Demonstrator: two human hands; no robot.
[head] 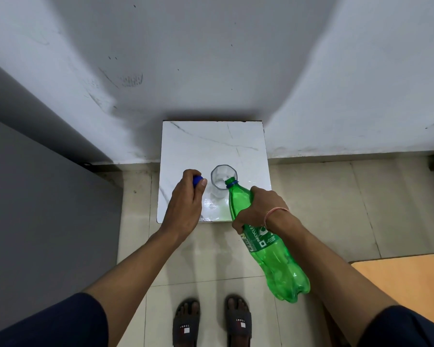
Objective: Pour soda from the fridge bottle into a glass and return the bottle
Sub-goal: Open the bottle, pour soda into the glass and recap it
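Soda bottle (268, 256) is off the table (211, 144) and tilted over, gripped in my right hand (258, 209). The fingers are wrapped round the green body just above the label. I'd say the grip sits that far up to keep the mouth steady while the heavy end hangs out behind.

Open mouth (231, 182) is right at the near-right rim of the glass (219, 181), touching it or just about. The glass stands upright on the near half of the table, handy for the pour.

The bottle's long axis runs on a diagonal, neck pointing far and left into the glass and base swung back near and right, over the floor beside my sandals. The base looks to be the higher end, which is what a pour wants. Whether soda is running I can't tell; the glass is clear and its contents hard to read.

Left hand (186, 204) is over the table just left of the glass, fingers curled and pinching the blue cap (197, 181). My guess is it keeps the cap out of the way but ready to screw on before the bottle goes back to the fridge.
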